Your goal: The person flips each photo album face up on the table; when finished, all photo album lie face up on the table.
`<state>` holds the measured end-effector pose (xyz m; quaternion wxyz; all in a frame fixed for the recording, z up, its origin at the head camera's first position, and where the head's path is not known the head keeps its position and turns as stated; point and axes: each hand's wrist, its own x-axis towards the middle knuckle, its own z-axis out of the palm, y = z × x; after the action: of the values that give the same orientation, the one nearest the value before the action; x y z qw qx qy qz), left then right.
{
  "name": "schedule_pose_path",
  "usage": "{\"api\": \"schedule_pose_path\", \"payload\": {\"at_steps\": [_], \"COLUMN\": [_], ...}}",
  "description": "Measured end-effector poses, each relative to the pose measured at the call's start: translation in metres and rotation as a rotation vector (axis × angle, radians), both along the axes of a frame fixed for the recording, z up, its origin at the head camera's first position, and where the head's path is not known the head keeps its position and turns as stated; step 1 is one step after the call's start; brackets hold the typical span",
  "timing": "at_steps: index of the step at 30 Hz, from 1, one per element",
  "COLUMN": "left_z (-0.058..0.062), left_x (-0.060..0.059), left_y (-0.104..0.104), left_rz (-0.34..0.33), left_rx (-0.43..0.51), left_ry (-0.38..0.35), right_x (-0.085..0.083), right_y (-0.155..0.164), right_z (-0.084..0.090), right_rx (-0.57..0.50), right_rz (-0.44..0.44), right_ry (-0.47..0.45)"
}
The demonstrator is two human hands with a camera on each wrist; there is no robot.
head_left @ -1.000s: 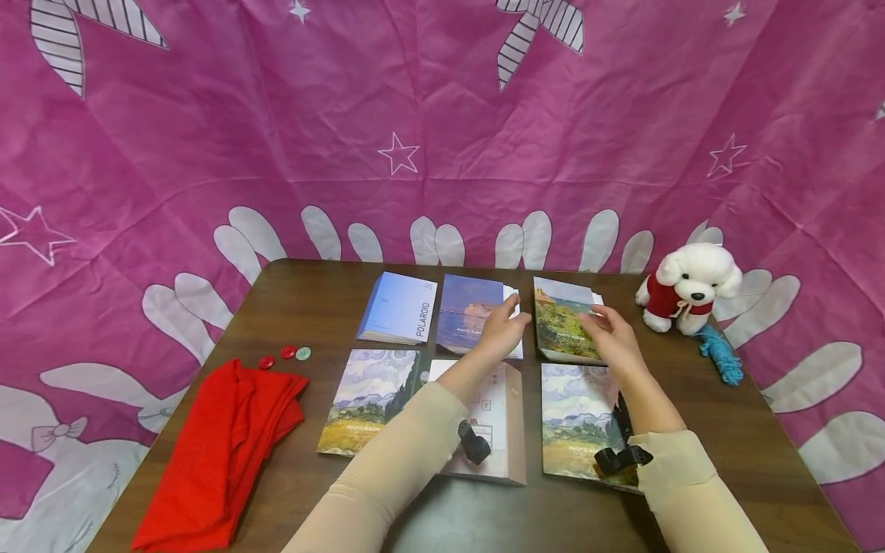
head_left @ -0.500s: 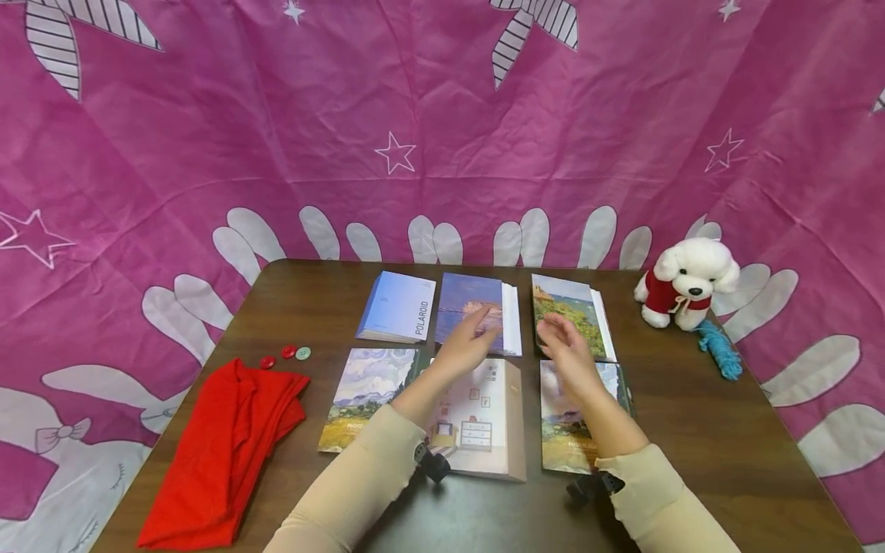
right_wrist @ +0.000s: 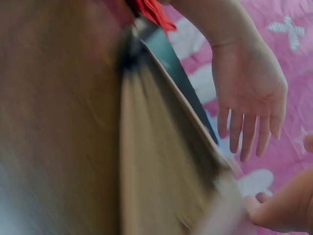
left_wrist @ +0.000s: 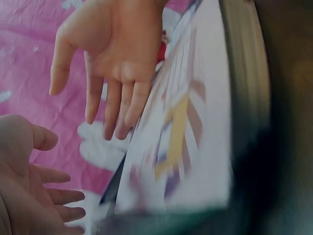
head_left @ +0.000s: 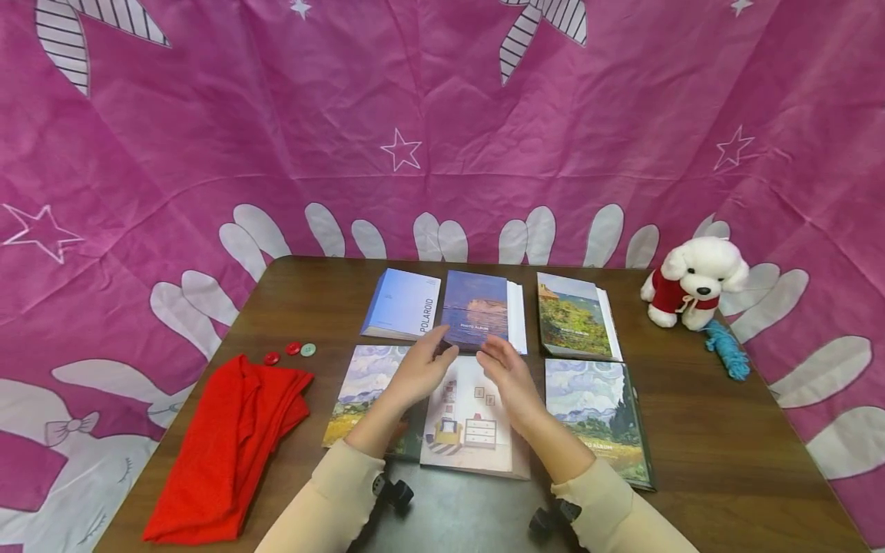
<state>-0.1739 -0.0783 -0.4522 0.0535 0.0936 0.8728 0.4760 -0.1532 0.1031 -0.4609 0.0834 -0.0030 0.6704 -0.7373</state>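
My left hand point(head_left: 416, 372) is held over the seam between the left landscape photo album point(head_left: 359, 384) and a white album with a furnished-room drawing point(head_left: 477, 434). Its fingers are extended and grip nothing. Facing it, my right hand point(head_left: 515, 384) hovers by the right side of the white album, fingers loosely extended, holding nothing. The left wrist view shows both hands point(left_wrist: 22, 181) with spread fingers beside the white cover point(left_wrist: 205, 161). In the right wrist view the album's page edges point(right_wrist: 151, 161) are blurred; whether the right hand point(right_wrist: 288, 205) touches it, I cannot tell.
Behind lie a blue POLAROID album point(head_left: 404, 303), a sea-cliff photo album point(head_left: 475, 307) and a garden one point(head_left: 574, 319). Another landscape album point(head_left: 588, 399) is at right. Red cloth point(head_left: 221, 453), buttons point(head_left: 293, 349), a toy dog point(head_left: 698, 280) and blue yarn point(head_left: 727, 352) lie toward the sides.
Both hands have come back from the rear albums toward the front-row white album. The right hand has also shifted left, away from the garden album. The albums look the same.
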Motion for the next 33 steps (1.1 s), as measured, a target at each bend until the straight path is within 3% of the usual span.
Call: {"api": "schedule_pose_path", "payload": {"at_steps": [4,14,20,33], "left_z": [-0.006,-0.022,-0.033,-0.035], "left_x": [0.007,0.026,0.036,0.046], "left_y": [-0.025,-0.079,-0.101,-0.123], "left_rz": [0.069,0.189,0.229,0.257], "left_rx": [-0.018,-0.046,-0.052,0.027], "left_ry": [0.001,-0.039,-0.027,-0.111], "right_x": [0.008,0.028,0.028,0.030], "right_y": [-0.018,-0.055,-0.064,-0.056], "right_z": [-0.002,-0.004,-0.002,-0.001], "right_rx": [0.018,-0.151,-0.199,-0.140], "right_rz": [0.057,0.275,0.432,0.476], "right_ry": [-0.015,-0.088,-0.089,-0.096]}}
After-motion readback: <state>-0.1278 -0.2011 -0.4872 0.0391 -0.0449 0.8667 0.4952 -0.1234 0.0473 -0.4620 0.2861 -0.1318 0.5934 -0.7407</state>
